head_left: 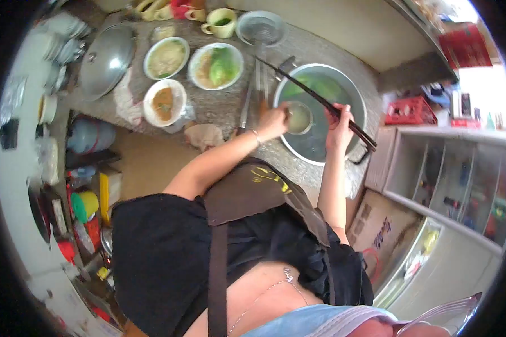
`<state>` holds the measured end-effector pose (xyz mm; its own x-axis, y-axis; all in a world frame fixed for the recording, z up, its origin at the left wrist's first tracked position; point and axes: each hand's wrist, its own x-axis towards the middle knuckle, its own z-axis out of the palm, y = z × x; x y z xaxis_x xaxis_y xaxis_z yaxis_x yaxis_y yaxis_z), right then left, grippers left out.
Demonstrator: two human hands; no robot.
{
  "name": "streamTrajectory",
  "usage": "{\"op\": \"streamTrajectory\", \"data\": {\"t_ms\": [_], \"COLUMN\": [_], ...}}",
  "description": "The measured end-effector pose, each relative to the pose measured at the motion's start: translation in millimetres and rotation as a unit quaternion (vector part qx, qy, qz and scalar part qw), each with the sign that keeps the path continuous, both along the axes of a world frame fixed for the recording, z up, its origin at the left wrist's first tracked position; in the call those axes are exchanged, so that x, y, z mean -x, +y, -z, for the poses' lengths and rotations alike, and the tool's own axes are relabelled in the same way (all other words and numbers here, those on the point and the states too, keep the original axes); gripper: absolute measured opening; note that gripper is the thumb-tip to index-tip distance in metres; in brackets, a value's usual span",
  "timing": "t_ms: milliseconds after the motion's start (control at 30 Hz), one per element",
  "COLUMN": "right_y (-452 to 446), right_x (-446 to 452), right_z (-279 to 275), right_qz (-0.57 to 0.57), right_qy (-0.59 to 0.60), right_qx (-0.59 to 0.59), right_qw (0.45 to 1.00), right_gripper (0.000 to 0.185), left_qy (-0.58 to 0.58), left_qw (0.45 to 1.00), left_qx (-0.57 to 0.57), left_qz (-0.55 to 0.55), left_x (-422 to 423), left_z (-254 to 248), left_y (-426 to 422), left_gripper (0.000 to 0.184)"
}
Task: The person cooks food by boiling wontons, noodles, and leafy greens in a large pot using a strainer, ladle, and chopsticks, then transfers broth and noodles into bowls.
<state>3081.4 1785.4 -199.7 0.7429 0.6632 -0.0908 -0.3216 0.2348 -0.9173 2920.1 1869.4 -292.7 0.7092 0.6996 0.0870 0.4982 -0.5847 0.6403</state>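
Note:
My right hand (340, 126) is closed around a pair of long dark chopsticks (303, 87), which slant across above a large metal pot (357, 92). At the pot's left side my left hand (272, 123) grips the edge or handle of a small round vessel (299, 119) with pale contents. I cannot make out whether it is a cup, a ladle or a strainer. This vessel is over or in the cloudy water of the pot. Green leaves (322, 86) float at the pot's far side.
Left of the pot stand a bowl with green leaves (224, 66), a bowl of pale food (167, 59) and a bowl of brown food (163, 105). A round strainer (261, 29), a yellow mug (219, 23) and a large lid (108, 60) lie farther back. A glass-fronted cabinet (455, 174) stands right.

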Motion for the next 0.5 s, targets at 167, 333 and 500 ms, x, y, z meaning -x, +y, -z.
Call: {"op": "streamTrajectory", "data": {"t_ms": [167, 333, 500], "right_y": [-108, -163, -154], "right_x": [-88, -105, -121], "right_z": [-23, -23, 37], "right_qz": [0.109, 0.114, 0.137], "right_qy": [-0.232, -0.53, -0.513], "right_qx": [0.111, 0.273, 0.297], "right_qw": [0.96, 0.795, 0.794], "right_gripper": [0.024, 0.016, 0.015], "left_qy": [-0.051, -0.078, -0.055], "left_qw": [0.991, 0.988, 0.988], "left_qx": [0.123, 0.132, 0.144], "left_qz": [-0.024, -0.011, -0.016], "left_x": [-5, -7, -8], "left_z": [4, 11, -5], "left_y": [1, 2, 0], "left_gripper": [0.017, 0.023, 0.023]}}
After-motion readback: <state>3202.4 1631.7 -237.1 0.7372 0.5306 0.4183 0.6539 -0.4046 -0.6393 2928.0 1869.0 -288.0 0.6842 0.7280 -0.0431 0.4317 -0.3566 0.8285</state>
